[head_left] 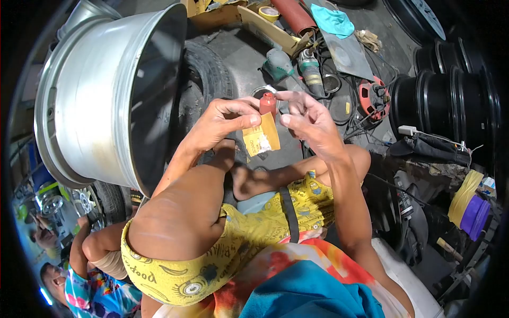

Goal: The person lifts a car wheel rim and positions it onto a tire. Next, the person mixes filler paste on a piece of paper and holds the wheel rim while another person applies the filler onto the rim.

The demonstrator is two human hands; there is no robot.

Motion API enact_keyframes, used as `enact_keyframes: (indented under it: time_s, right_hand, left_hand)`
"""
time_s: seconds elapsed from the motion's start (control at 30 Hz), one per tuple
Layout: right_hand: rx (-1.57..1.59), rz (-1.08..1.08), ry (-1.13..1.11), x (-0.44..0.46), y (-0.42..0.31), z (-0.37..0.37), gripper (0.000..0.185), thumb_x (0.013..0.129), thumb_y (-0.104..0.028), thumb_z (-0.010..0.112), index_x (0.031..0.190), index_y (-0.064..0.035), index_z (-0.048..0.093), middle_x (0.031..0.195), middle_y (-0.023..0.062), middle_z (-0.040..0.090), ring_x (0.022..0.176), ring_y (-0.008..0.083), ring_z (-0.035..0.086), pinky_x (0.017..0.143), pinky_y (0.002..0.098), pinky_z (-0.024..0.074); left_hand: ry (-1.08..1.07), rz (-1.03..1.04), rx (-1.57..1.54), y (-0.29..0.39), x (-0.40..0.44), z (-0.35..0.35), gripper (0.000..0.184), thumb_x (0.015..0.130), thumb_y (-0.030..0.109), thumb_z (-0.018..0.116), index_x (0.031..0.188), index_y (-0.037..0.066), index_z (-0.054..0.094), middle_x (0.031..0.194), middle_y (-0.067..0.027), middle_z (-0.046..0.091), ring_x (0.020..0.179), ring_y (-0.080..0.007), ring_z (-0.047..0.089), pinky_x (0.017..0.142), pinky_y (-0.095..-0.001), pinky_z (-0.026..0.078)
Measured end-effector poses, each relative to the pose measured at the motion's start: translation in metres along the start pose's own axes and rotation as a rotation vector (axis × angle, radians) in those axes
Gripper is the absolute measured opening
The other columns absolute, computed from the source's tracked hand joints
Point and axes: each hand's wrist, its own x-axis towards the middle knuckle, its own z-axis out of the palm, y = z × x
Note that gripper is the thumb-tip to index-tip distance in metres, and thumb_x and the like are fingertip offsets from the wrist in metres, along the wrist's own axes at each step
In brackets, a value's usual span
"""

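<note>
My left hand (pixel 220 124) is closed, with thumb and fingers pinching a folded piece of yellow-brown sandpaper (pixel 261 135) that has printing and a white smear on it. Right behind the paper's upper edge stands a small red bottle (pixel 268 104), upright between my hands; what supports it is partly hidden. My right hand (pixel 313 121) is closed beside the bottle, its index fingertip close to the bottle's top. Between its thumb and fingers shows a small dark grey flat piece (pixel 284 107).
A large silver wheel rim (pixel 95 98) stands at my left beside a tyre (pixel 209 69). Ahead lie a green angle grinder (pixel 311 74), a red cable reel (pixel 374 98), cords and a cardboard box (pixel 265 32). Black rims (pixel 440 100) stand at right. Another person (pixel 101 289) sits at lower left.
</note>
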Motion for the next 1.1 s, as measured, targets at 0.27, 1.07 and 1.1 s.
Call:
enact_keyframes:
  time_s: [0.27, 1.07, 1.1]
  right_hand:
    - [-0.081, -0.007, -0.090, 0.005, -0.001, -0.013, 0.033, 0.089, -0.014, 0.072, 0.118, -0.0020, 0.063, 0.086, -0.0051, 0.061, 0.078, 0.0015, 0.055, 0.069, 0.0184, 0.0453]
    - [-0.911, 0.253, 0.353, 0.006, 0.189, -0.131, 0.040, 0.072, -0.030, 0.078, 0.102, -0.0065, 0.066, 0.087, 0.0159, 0.069, 0.082, 0.0295, 0.068, 0.077, 0.0394, 0.0516]
    - [-0.860, 0.228, 0.352, 0.007, 0.192, -0.128, 0.039, 0.073, -0.031, 0.077, 0.103, -0.0076, 0.067, 0.086, 0.0152, 0.069, 0.082, 0.0282, 0.068, 0.077, 0.0389, 0.0516]
  left_hand:
    - [-0.059, -0.108, -0.046, -0.002, 0.008, 0.009, 0.018, 0.089, 0.014, 0.071, 0.095, -0.002, 0.074, 0.116, -0.0119, 0.067, 0.106, -0.0179, 0.060, 0.096, -0.0326, 0.045]
    - [0.177, -0.123, -0.676, -0.028, 0.000, -0.015, 0.024, 0.101, 0.027, 0.056, 0.104, 0.004, 0.062, 0.124, -0.0221, 0.063, 0.113, -0.0331, 0.062, 0.101, -0.0428, 0.051]
    - [0.180, -0.121, -0.609, -0.026, 0.000, -0.014, 0.024, 0.101, 0.028, 0.056, 0.103, 0.004, 0.062, 0.126, -0.0212, 0.063, 0.113, -0.0301, 0.063, 0.100, -0.0401, 0.050]
